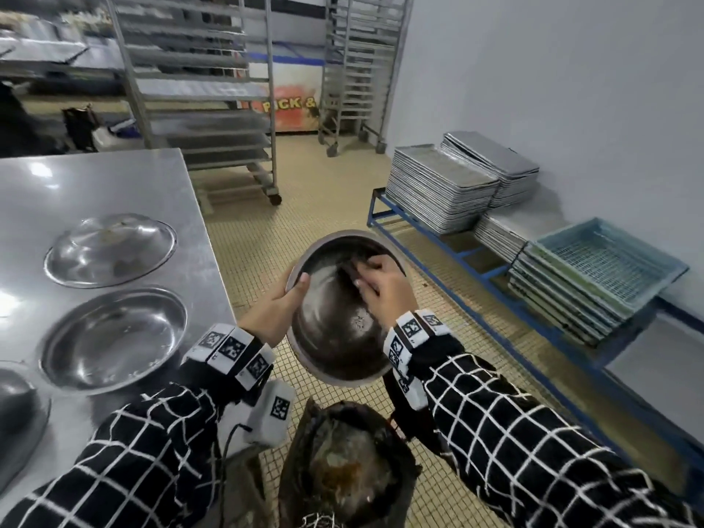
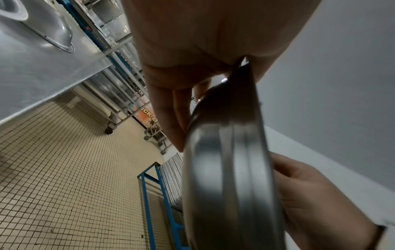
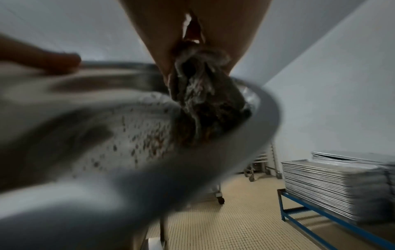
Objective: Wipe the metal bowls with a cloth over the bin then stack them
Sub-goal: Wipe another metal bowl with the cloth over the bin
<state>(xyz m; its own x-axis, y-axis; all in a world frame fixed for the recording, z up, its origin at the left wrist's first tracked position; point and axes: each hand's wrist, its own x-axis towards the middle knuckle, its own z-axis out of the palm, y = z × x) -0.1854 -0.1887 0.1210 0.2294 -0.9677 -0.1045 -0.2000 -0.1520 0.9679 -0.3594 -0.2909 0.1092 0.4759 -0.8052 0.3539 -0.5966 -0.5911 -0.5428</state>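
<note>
- Left hand [image 1: 284,304] grips the tilted bowl [image 1: 335,337] by its rim, so crumbs fall toward the bin [image 1: 400,485].
- Right hand [image 1: 384,287] clutches the cloth [image 3: 205,104], pressing inside.

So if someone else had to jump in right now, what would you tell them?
Left hand: grips the rim of the metal bowl, holding it tilted over the bin.
Right hand: fingers curled round a dirty cloth, pressing it inside the bowl.
Crumbs still speckle the inside, so this bowl isn't finished.
On the steel table: one upright bowl and two upside-down bowls, nothing stacked yet.
Left: finish wiping, do the others, then stack.
</note>
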